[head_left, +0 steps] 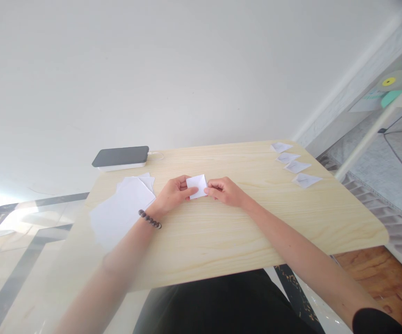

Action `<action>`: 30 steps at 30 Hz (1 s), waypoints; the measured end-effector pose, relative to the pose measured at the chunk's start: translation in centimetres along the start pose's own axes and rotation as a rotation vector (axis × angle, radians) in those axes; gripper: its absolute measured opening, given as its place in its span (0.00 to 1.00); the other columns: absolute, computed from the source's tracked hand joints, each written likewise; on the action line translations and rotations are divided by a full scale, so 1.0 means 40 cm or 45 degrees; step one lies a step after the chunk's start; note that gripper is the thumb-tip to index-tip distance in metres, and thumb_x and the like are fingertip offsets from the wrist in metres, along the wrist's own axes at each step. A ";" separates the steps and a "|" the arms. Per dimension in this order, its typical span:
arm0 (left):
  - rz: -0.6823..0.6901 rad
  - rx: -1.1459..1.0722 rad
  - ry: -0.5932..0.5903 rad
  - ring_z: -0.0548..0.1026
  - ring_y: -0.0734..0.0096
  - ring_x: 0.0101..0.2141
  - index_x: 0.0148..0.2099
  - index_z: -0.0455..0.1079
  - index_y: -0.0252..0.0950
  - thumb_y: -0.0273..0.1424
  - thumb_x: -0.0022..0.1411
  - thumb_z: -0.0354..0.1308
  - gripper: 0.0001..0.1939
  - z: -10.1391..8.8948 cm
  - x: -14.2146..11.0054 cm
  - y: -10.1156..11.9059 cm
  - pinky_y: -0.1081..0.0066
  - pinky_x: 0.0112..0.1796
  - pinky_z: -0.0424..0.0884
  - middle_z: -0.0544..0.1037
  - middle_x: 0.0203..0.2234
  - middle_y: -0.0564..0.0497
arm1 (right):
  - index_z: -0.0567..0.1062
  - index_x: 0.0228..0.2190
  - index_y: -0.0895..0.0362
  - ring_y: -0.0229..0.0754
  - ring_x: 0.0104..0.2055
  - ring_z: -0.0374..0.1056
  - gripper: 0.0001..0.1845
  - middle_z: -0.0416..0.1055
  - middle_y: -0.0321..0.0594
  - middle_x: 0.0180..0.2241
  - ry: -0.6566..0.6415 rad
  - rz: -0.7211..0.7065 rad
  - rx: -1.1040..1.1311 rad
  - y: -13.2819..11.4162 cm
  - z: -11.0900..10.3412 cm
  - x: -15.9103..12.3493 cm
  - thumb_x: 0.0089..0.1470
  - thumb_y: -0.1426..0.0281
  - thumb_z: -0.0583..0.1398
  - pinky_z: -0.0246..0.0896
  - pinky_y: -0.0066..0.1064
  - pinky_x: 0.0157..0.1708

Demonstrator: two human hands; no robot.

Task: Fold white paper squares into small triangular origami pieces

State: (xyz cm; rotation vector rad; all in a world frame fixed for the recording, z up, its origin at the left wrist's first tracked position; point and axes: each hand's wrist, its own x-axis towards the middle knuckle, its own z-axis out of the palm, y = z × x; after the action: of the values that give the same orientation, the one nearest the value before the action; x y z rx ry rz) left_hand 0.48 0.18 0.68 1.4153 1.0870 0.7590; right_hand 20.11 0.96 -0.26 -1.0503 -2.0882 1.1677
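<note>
Between my hands, just above the middle of the table, is a small folded paper (196, 185), white and roughly square with a crease across it. My left hand (174, 192) grips its left side, thumb on top and fingers behind. At the lower right corner, my right hand (225, 190) pinches the paper's edge between thumb and curled fingers. Left of my hands lies a loose stack of white paper sheets (120, 208). Several folded white paper pieces, such as the nearest one (306, 180), lie in a row toward the table's far right.
A dark-topped, white-sided box-like device (120, 157) with a white cable sits at the table's back left corner. The wooden table (221, 241) stands against a pale wall (187, 69). Right of it are a white metal frame (364, 134) and a dark cable on the floor.
</note>
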 end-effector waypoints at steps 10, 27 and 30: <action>0.150 -0.036 0.014 0.72 0.71 0.29 0.40 0.66 0.31 0.36 0.51 0.58 0.16 0.000 -0.002 -0.007 0.70 0.33 0.67 0.75 0.28 0.47 | 0.62 0.18 0.59 0.28 0.17 0.49 0.17 0.58 0.30 0.16 0.105 -0.047 -0.002 0.000 0.003 -0.001 0.52 0.62 0.51 0.43 0.23 0.17; 0.438 0.645 0.288 0.70 0.74 0.29 0.36 0.72 0.37 0.37 0.56 0.52 0.11 -0.012 0.004 -0.023 0.73 0.32 0.66 0.75 0.33 0.51 | 0.69 0.31 0.56 0.33 0.28 0.63 0.07 0.66 0.39 0.34 0.506 -0.349 -0.156 0.026 0.006 0.015 0.52 0.67 0.54 0.61 0.27 0.30; 0.601 0.734 0.336 0.70 0.75 0.30 0.35 0.72 0.37 0.32 0.56 0.53 0.08 -0.018 0.007 -0.026 0.74 0.32 0.66 0.74 0.33 0.51 | 0.69 0.31 0.56 0.34 0.31 0.64 0.06 0.67 0.40 0.34 0.497 -0.424 -0.209 0.027 0.005 0.015 0.53 0.71 0.53 0.62 0.28 0.32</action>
State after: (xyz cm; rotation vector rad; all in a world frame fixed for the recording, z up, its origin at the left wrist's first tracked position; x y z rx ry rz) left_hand -0.25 0.65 -0.28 2.1551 1.2495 1.0388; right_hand 20.04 1.71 -1.25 -0.8732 -1.9675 0.5847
